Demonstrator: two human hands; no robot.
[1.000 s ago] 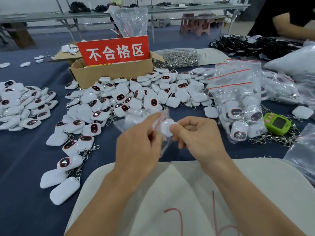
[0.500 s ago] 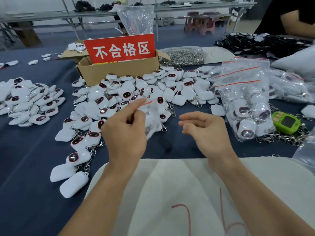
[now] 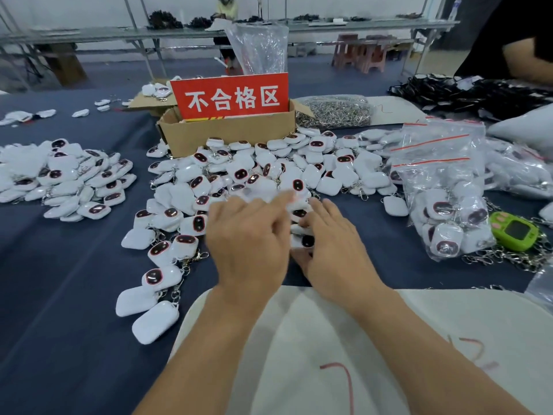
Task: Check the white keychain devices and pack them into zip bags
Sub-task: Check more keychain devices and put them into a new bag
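Looks like a factory inspection and packing floor. Shows in bulk heaps of white keychain devices (image 3: pixel 327 184) across a cloth-covered counter (image 3: pixel 59 280), a cardboard box (image 3: pixel 227 136) bearing a red sign (image 3: pixel 230 95) reading 不合格区, bagged metal clasps (image 3: pixel 335 112) and filled zip bags (image 3: pixel 440 181). Backs onto long metal-framed benches (image 3: pixel 89 32).

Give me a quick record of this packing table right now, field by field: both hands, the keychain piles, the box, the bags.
cardboard box: holds a red sign
middle pile: loose white keychain devices, in front of the cardboard box
left pile: more devices, apart from the middle pile
zip bags: filled, red-striped, right of the middle pile
green gadget: right of the zip bags
left hand: over the middle pile, fingers straight, blurred
right hand: beside it, fingers on the middle pile; grip unclear
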